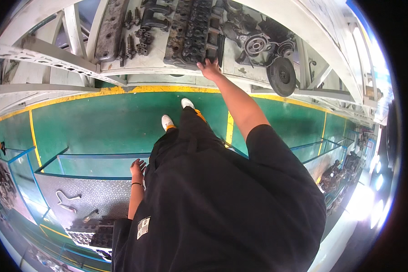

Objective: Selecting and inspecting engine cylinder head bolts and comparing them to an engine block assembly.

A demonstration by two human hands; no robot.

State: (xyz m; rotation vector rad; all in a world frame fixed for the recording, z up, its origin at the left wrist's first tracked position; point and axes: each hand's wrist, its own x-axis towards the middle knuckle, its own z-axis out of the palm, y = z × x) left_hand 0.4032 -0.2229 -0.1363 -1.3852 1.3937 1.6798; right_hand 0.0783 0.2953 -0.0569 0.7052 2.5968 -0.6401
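I am seeing the cylinder head (pixel 190 31) lying on the white shelf (pixel 136 63), its long axis running away from me. My right hand (pixel 210 69) is touching its near end, fingers spread flat, gripping nothing. My left hand (pixel 138 168) is hanging open beside my hip. Green floor (pixel 99 122) with yellow lines is lying below.

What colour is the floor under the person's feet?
Green floor with yellow lines, clearest in the head view.
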